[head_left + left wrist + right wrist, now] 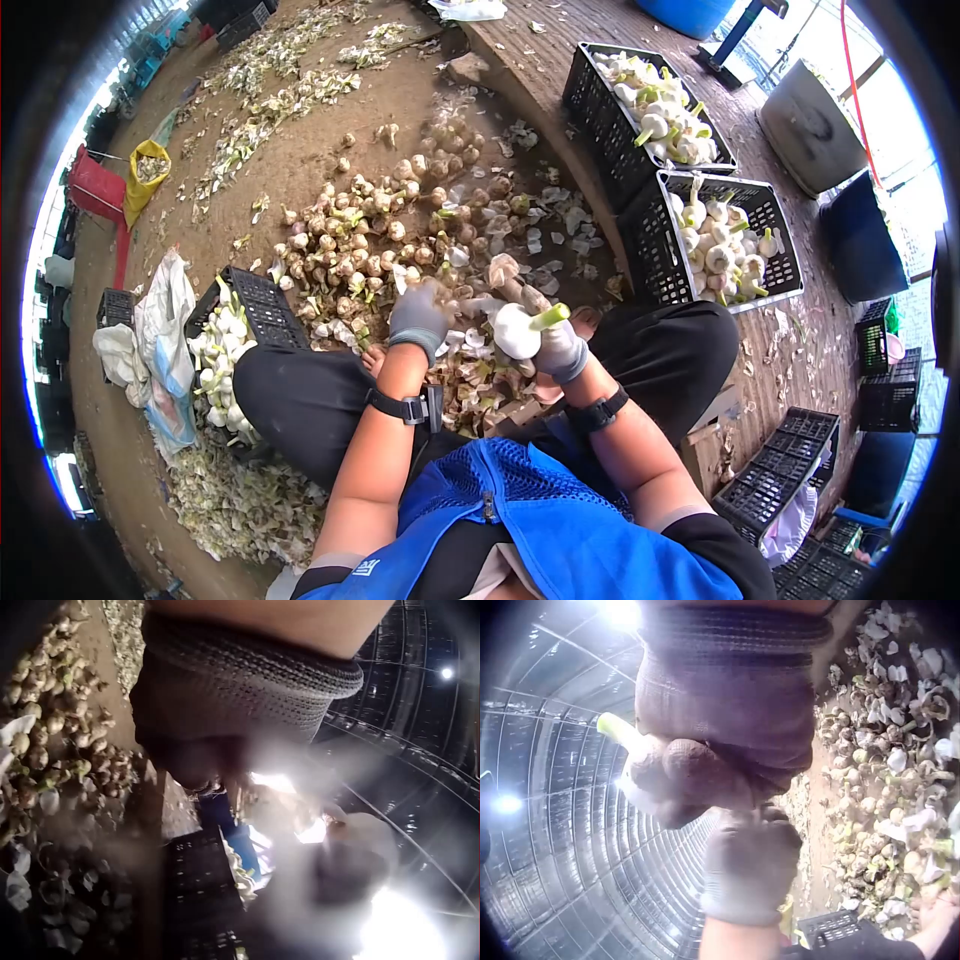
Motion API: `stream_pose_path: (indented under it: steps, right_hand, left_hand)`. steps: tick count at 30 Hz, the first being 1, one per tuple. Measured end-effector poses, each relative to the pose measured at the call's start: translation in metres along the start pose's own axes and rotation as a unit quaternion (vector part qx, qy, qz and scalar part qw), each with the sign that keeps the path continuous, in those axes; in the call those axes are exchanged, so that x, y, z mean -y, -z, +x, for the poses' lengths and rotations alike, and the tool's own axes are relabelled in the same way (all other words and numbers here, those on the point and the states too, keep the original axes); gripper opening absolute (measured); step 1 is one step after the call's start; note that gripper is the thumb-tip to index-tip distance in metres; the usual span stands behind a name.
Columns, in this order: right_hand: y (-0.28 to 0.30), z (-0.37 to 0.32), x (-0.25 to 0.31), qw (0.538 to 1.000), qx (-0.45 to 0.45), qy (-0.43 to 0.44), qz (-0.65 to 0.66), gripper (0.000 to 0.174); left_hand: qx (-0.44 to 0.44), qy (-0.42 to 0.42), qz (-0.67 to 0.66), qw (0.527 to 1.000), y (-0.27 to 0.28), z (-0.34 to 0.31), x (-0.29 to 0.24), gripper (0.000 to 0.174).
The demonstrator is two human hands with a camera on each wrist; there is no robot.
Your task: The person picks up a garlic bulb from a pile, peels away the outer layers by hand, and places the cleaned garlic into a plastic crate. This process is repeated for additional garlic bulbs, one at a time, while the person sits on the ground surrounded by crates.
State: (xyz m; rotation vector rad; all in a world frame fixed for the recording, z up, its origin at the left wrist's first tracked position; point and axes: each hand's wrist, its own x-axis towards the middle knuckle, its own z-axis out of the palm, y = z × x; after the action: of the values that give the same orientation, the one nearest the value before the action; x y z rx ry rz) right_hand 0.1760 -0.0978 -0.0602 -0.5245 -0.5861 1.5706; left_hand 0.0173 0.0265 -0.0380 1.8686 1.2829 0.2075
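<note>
Right hand (562, 352), grey knit glove: fingers and thumb curled round one garlic bulb (517, 332), firm hold. Bulb is white, green stem stub (550, 317) tilted up toward the right in the head view. It sits in front of the person, above the floor, between the knees.

Left hand (418, 318), also gloved: just to the left of the bulb, motion-blurred. Can't tell how far its fingers are open, whether it has hold of anything, or whether it touches the other hand. Left wrist view is too blurred/glary to settle it.

Floor ahead: big spread of brownish garlic bulbs (350, 240), loose skins (475, 365) mixed in and nearer the feet.

Person's right: two black crates filled with white garlic, far crate (592, 112) and near crate (652, 240), end to end along the edge of a wooden platform (765, 335).

Person's left: white garlic with green stubs (222, 362) beside the knee, next to a black crate (268, 310); white sack (168, 320) just beyond. Skin heap (240, 505) lies behind that.
</note>
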Motion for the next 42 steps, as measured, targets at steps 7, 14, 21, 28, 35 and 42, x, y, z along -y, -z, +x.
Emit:
stream_pose_path:
  steps: [7, 14, 21, 28, 35, 42]
  right_hand:
    - [0.014, 0.017, -0.009, 0.921, -0.295, 0.095, -0.238, 0.047]
    - [-0.008, 0.009, 0.007, 0.944, -0.313, 0.105, 0.029, 0.028]
    - [-0.013, -0.004, 0.015, 0.687, -0.065, -0.306, -0.656, 0.105]
    - [0.002, -0.005, -0.032, 0.953, -0.249, -0.107, -0.136, 0.033]
    - [-0.006, 0.015, -0.036, 0.971, -0.21, -0.076, -0.086, 0.007]
    - [0.019, 0.014, -0.052, 0.925, -0.245, -0.183, -0.227, 0.023]
  left_hand:
    - [-0.03, -0.389, -0.065, 0.919, -0.005, -0.023, -0.03, 0.048]
    - [0.075, -0.051, -0.636, 0.766, -0.007, -0.009, -0.003, 0.02]
    - [0.111, 0.057, -0.747, 0.653, 0.014, -0.006, 0.009, 0.017]
    - [0.39, -0.228, -0.146, 0.88, -0.002, 0.03, 0.074, 0.054]
    - [0.071, 0.037, -0.072, 0.994, -0.035, 0.182, 0.08, 0.067]
    - [0.097, 0.115, 0.143, 0.978, -0.101, 0.32, 0.094, 0.069]
